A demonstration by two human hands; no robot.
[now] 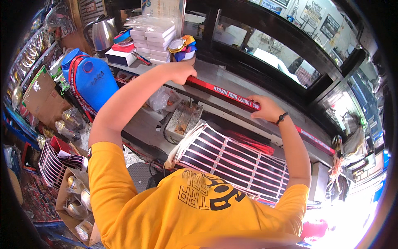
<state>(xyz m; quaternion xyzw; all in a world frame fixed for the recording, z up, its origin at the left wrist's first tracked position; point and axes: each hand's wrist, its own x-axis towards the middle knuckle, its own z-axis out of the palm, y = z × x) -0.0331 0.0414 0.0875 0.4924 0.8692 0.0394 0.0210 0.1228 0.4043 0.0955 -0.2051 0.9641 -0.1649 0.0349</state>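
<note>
A long red ribbon strip (224, 93) with white lettering lies stretched along the grey counter (232, 76). My left hand (181, 72) presses down on its left end with fingers curled. My right hand (266, 108), a dark band on its wrist, pinches the strip further right. Below my arms sits a stack of dark sheets (232, 159) with a pink and white grid of stickers. My yellow shirt (182, 207) fills the bottom of the view.
White flat boxes (152, 39), a metal kettle (101, 35) and ribbon rolls (184, 45) stand at the counter's far left. A blue jerrycan (91, 81) and cardboard boxes (41, 97) sit to the left. More red strips (315, 139) lie right. Glass panes (269, 45) rise behind.
</note>
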